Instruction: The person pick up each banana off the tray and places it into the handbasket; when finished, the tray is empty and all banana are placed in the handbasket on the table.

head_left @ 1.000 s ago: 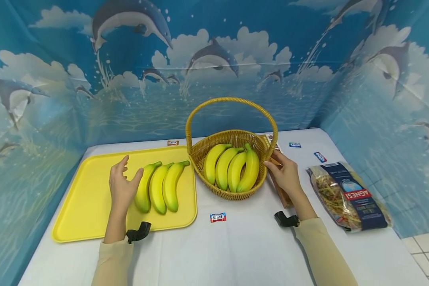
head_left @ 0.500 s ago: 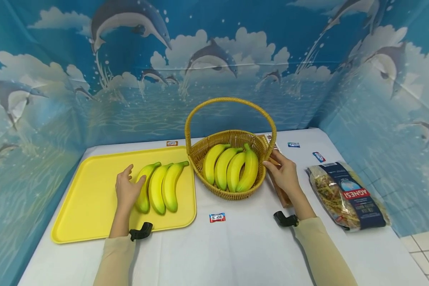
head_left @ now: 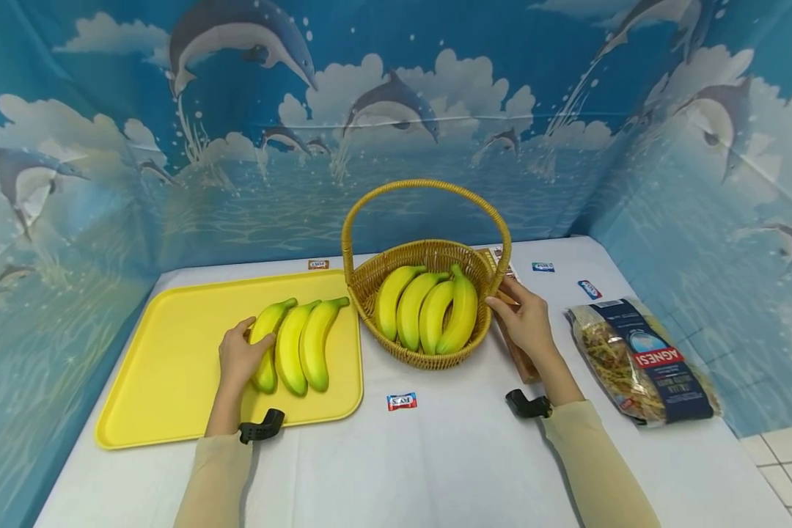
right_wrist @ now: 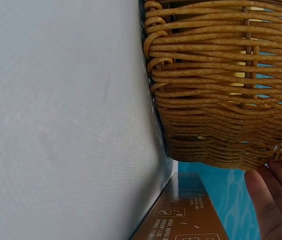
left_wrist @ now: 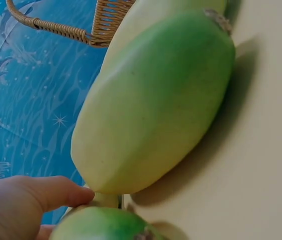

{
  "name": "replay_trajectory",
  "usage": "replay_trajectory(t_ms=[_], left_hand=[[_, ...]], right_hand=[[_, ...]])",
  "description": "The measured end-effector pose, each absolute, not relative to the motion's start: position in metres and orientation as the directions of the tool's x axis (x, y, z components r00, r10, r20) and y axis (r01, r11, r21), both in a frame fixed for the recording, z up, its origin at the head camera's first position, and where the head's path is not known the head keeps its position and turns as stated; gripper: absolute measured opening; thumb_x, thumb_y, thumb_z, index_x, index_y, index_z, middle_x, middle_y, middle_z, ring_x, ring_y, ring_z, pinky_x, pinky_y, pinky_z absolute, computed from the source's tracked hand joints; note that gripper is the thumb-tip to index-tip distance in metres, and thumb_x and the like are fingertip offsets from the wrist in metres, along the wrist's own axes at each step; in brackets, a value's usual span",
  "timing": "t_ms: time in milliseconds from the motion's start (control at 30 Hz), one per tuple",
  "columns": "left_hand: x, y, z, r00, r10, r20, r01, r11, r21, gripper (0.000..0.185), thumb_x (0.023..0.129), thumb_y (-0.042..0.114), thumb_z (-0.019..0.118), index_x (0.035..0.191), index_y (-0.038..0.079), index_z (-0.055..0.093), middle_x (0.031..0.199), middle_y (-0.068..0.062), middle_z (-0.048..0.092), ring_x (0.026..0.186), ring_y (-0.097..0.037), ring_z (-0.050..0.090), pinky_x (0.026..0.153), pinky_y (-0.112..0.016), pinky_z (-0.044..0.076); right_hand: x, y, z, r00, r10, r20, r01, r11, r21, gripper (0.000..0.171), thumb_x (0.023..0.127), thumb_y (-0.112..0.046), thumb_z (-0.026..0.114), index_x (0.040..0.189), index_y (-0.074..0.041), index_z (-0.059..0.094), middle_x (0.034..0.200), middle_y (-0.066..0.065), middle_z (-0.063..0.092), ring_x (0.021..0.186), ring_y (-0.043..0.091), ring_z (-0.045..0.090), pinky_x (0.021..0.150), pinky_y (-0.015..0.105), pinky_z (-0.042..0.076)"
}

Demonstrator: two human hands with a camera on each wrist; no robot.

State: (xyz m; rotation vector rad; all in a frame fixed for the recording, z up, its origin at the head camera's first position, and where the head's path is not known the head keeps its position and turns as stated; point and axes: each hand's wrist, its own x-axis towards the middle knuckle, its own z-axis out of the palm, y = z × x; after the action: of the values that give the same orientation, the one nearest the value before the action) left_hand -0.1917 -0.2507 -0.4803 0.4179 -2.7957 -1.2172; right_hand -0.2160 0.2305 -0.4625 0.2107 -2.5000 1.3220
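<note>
Bananas (head_left: 289,348) are lying three abreast on the yellow tray (head_left: 178,352) in the head view; four more bananas (head_left: 435,308) are resting in the wicker basket (head_left: 412,359) to the right. The left hand (head_left: 240,357) is gripping the leftmost banana (head_left: 266,375) between thumb and fingers, while the right hand (head_left: 529,323) is holding the basket's right side. In the left wrist view, the thumb is lying between two green-tipped bananas. In the right wrist view, fingertips are touching the woven wall, and a brown box (right_wrist: 181,215) is lying near the basket.
</note>
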Motion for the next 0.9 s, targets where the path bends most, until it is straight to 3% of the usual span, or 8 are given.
replay_trajectory(t_ms=[233,367,433,667,900], left_hand=[[-0.185,-0.247,-0.461,-0.943,-0.33,0.034,-0.2,0.65,0.733,0.061,0.09,0.019,0.065,0.142,-0.005,0.045,0.126,-0.03,0.048,0.116,-0.042,0.046,0.098,-0.055,0.037],[-0.177,-0.236,-0.436,-0.937,-0.326,0.128,-0.124,0.65,0.75,0.058,0.088,0.018,0.068,0.14,-0.002,0.05,0.12,-0.027,0.053,0.108,-0.04,0.049,0.101,-0.054,0.032],[-0.171,-0.226,-0.423,-0.931,-0.309,0.193,-0.065,0.662,0.747,0.057,0.087,0.019,0.07,0.138,-0.001,0.054,0.116,-0.025,0.055,0.104,-0.037,0.051,0.097,-0.051,0.035],[-0.151,-0.165,-0.387,-0.913,-0.155,0.377,0.182,0.672,0.718,0.057,0.079,0.014,0.077,0.132,0.003,0.061,0.108,-0.019,0.059,0.095,-0.031,0.058,0.079,-0.045,0.051],[-0.172,-0.097,-0.384,-0.919,0.044,0.392,0.331,0.629,0.704,0.057,0.079,0.022,0.077,0.131,0.006,0.062,0.106,-0.014,0.061,0.091,-0.028,0.058,0.077,-0.04,0.047]], right_hand=[[-0.216,0.231,-0.462,-0.942,0.006,0.336,-0.275,0.559,-0.782,0.055,0.095,-0.023,0.064,0.144,-0.005,0.048,0.138,0.022,0.055,0.114,0.041,0.062,0.085,0.043,0.054],[-0.217,0.231,-0.462,-0.944,0.011,0.331,-0.267,0.563,-0.782,0.055,0.095,-0.023,0.064,0.144,-0.006,0.048,0.139,0.021,0.055,0.119,0.039,0.06,0.086,0.043,0.054],[-0.217,0.231,-0.462,-0.945,0.015,0.326,-0.261,0.564,-0.783,0.054,0.095,-0.022,0.064,0.144,-0.007,0.048,0.139,0.021,0.055,0.12,0.039,0.059,0.087,0.044,0.054],[-0.217,0.231,-0.462,-0.952,0.013,0.306,-0.245,0.569,-0.785,0.055,0.095,-0.023,0.064,0.145,-0.008,0.047,0.139,0.021,0.055,0.121,0.039,0.059,0.088,0.045,0.054],[-0.216,0.23,-0.462,-0.951,0.021,0.309,-0.246,0.555,-0.794,0.055,0.095,-0.022,0.064,0.145,-0.008,0.048,0.139,0.021,0.055,0.122,0.039,0.058,0.089,0.046,0.053]])
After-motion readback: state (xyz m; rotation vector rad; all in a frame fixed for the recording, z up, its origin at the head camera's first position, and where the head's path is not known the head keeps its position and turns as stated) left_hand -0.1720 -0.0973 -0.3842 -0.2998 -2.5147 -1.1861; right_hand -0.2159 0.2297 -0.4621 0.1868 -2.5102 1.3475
